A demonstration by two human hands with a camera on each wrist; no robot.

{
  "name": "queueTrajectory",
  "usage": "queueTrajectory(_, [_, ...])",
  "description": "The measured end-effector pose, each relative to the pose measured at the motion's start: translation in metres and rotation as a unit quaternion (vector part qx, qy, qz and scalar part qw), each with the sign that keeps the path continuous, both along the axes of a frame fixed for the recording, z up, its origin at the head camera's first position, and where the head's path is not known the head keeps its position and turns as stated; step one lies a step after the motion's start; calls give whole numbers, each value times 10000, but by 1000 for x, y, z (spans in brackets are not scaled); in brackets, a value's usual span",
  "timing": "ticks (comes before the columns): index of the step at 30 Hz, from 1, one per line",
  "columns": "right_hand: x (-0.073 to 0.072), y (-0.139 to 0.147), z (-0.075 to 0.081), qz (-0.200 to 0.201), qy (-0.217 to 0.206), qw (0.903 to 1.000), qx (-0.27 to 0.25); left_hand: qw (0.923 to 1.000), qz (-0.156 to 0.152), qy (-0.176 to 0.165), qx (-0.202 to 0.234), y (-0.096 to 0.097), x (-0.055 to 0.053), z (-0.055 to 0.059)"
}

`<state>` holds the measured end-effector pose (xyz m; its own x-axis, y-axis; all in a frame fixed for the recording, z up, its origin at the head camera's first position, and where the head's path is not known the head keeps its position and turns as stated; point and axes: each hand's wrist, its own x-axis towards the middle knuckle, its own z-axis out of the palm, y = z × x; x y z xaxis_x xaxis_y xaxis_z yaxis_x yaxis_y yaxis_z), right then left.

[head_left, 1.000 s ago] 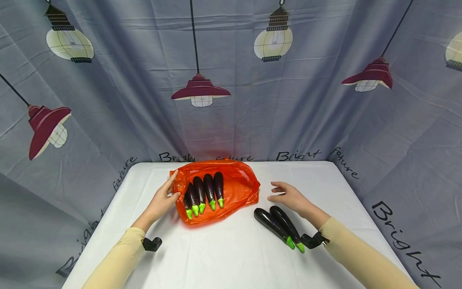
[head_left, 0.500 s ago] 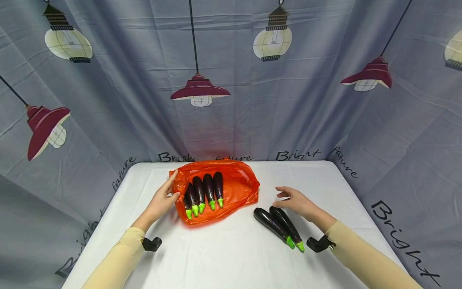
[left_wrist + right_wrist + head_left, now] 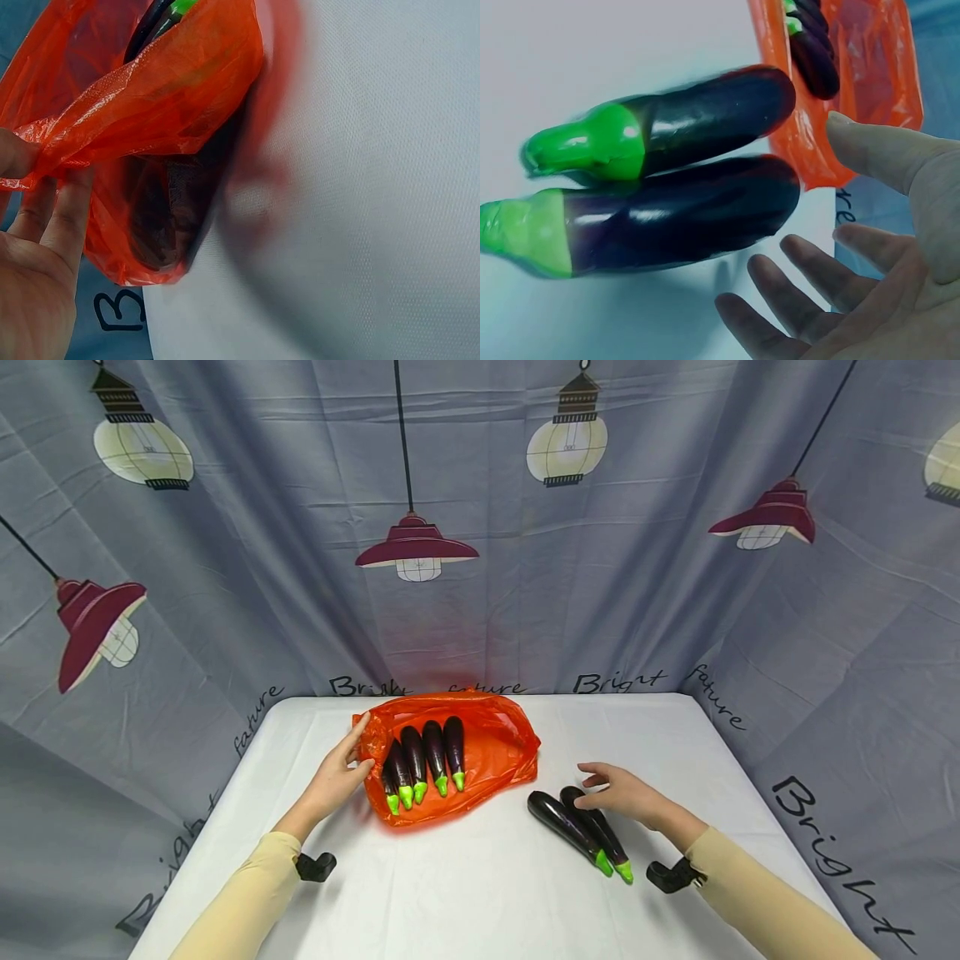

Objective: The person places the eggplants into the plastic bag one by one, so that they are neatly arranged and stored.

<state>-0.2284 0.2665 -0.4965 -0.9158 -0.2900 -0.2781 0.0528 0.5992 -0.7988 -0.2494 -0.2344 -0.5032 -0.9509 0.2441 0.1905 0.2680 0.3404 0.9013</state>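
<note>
Head view: bright, diffuse light; soft shadows fall on the white table (image 3: 465, 893) beneath both forearms, and a printed lamp (image 3: 87, 628) well outside the left hand (image 3: 333, 781) looks stretched near the frame edge. Left wrist view: duller, with an unfocused red haze and dark smear across the red bag (image 3: 161, 105) from the grip. Right wrist view: cool tint; white glare streaks the eggplants (image 3: 679, 217) beside the right hand (image 3: 885, 300).

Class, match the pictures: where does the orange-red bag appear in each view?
Head: orange-red bag below centre, slightly left.
Left wrist: orange-red bag at upper left.
Right wrist: orange-red bag at upper right.
Shared landmark: eggplants inside it, only partly visible in both wrist views.
</note>
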Motion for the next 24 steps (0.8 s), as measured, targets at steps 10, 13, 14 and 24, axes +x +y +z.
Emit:
queueTrajectory(10, [4, 9, -6, 30, -286, 9994, -166, 9998, 0, -148, -126, 11, 17, 34])
queueTrajectory(13, [5, 13, -8, 52, -344, 9991, -244, 9999, -8, -144, -95, 11, 17, 34])
queueTrajectory(14, [6, 14, -9, 78, -363, 9989, -270, 9999, -13, -147, -88, 11, 18, 34])
queueTrajectory(24, [10, 30, -12, 304, -617, 9959, -589, 9998, -4, -154, -84, 11, 18, 33])
